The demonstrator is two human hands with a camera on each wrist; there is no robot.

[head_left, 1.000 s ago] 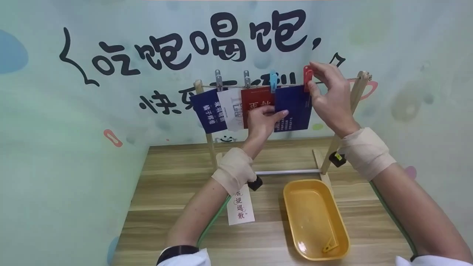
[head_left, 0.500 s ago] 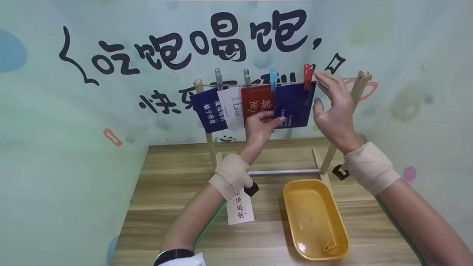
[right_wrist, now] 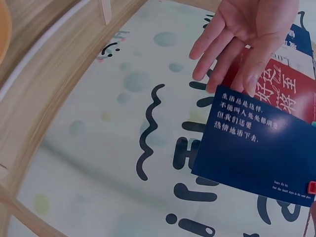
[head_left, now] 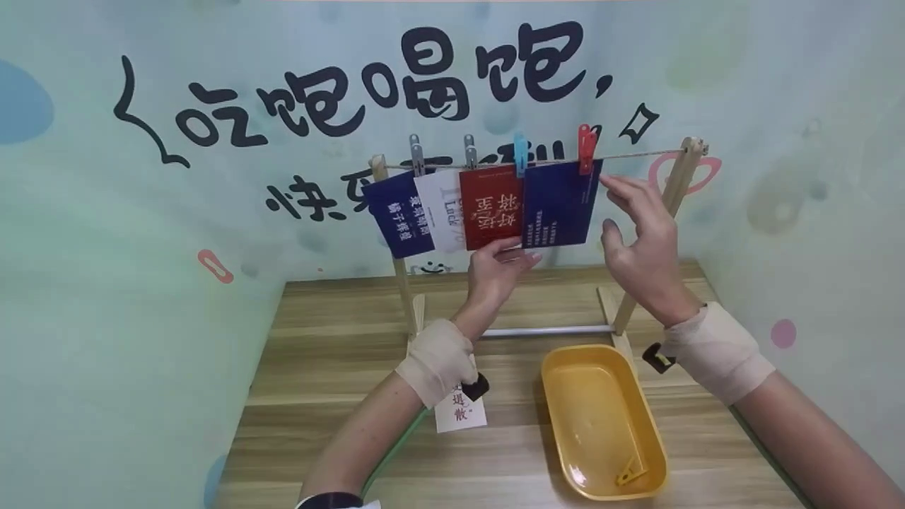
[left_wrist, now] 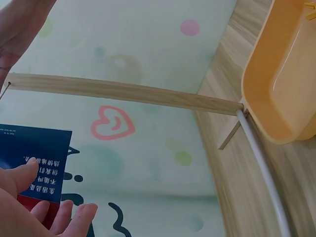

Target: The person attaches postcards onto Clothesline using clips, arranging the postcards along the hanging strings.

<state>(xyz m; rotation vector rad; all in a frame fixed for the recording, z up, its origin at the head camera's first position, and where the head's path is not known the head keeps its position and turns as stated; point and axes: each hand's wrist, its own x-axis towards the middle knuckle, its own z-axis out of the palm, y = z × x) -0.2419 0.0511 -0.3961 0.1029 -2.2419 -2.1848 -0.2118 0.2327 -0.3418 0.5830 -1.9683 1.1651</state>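
A blue card with white writing hangs from the string, held by a red clothespin at its right top corner and a light blue clothespin at its left. My left hand is at the lower edges of this card and the red card, its fingers loosely extended; whether they touch is unclear. My right hand stands just right of the blue card, fingers loosely bent around nothing. Farther left hang a white card and another blue card under grey clothespins.
A wooden frame with a metal crossbar carries the string. In front stands a yellow tray containing a yellow clothespin. A white card with red characters lies on the wooden table, partly behind my left wrist.
My right hand has let go of the red clothespin and moved down and slightly right. My left hand has lowered along the cards, uncovering more of the red card.
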